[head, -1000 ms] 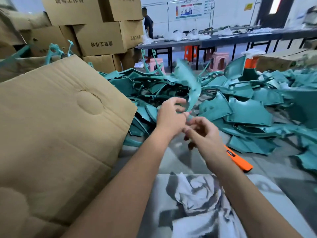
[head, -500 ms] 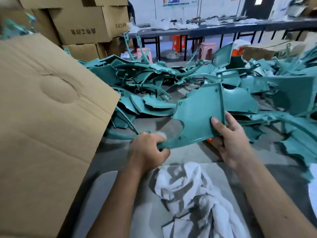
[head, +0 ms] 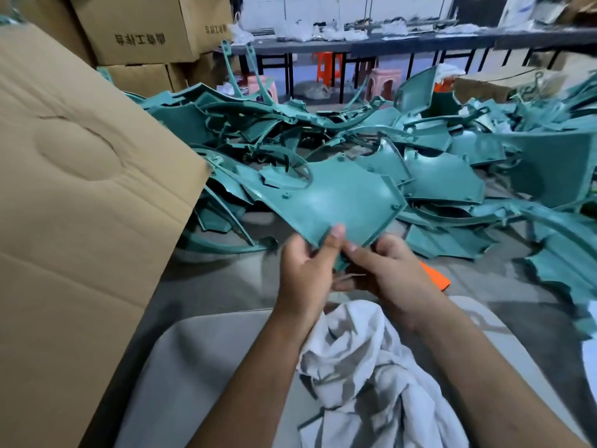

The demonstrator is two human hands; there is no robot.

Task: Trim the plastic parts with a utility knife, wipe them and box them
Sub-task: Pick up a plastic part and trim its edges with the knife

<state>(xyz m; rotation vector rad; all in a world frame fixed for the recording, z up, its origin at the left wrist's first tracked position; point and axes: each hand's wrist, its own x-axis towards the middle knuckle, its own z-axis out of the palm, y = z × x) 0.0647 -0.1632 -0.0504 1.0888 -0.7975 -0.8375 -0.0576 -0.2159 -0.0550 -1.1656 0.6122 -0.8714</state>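
A flat teal plastic part [head: 336, 195] with small bosses is held up in front of me over the grey floor. My left hand [head: 307, 270] grips its near corner, thumb on the top face. My right hand [head: 387, 273] pinches the same corner from the right, fingers curled around the edge. An orange utility knife [head: 434, 276] lies on the floor behind my right hand, mostly hidden. A white rag [head: 365, 367] lies crumpled on my lap below both hands. A large cardboard box flap [head: 80, 205] stands at my left.
A big heap of teal plastic parts [head: 452, 150] covers the floor ahead and to the right. Stacked cardboard boxes [head: 145, 30] stand at the back left. A long dark table [head: 420, 43] with stools beneath it runs along the back.
Both hands have come together at one corner of the teal part, and the part has turned to lie flatter and farther from me. The view has tipped down slightly.
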